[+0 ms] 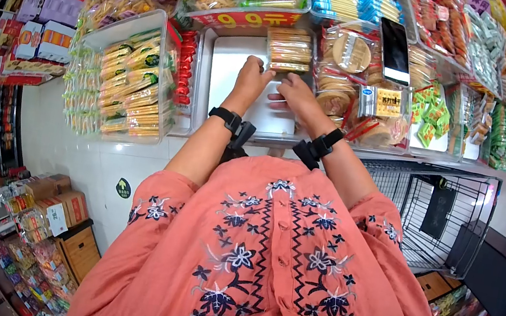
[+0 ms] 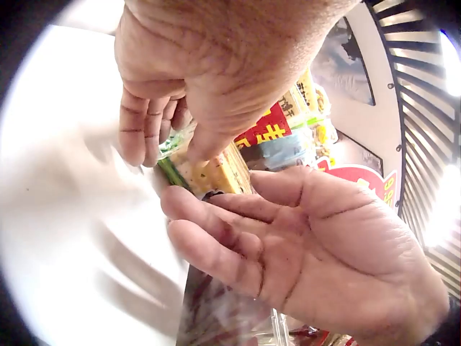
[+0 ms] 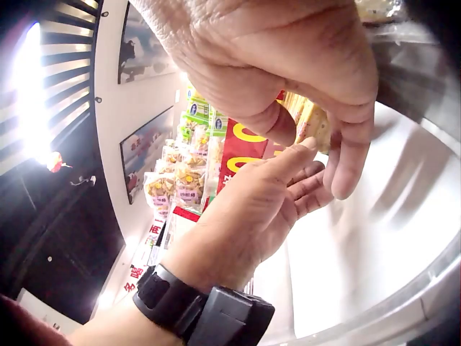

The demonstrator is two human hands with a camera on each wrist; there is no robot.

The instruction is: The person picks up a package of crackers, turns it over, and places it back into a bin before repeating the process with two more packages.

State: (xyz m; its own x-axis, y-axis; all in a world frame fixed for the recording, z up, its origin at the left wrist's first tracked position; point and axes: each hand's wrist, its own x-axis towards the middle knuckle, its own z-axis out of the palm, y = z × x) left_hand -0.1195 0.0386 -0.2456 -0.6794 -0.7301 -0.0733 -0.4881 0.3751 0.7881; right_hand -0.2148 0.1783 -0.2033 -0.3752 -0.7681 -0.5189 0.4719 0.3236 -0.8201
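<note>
In the head view, a clear pack of crackers (image 1: 289, 48) stands at the far end of a white-lined tray (image 1: 228, 63). My left hand (image 1: 252, 82) is at its near left corner, thumb and fingers around the wrapper edge. At the near right corner, my right hand (image 1: 301, 99) pinches with thumb and forefinger, the other fingers loosely bent below. From the left wrist, the pack (image 2: 223, 173) shows between both hands, partly hidden by the left thumb. The right wrist view shows the pack (image 3: 311, 122) behind the right thumb and fingers. Both wrists wear black straps.
A tray of long biscuit packs (image 1: 136, 78) stands left, beside red packets (image 1: 186, 66). Right of the tray lie round cracker packs (image 1: 351, 52), with a phone (image 1: 394, 51) on top. A red price strip (image 1: 249, 19) runs behind. A wire cart (image 1: 437, 216) stands right.
</note>
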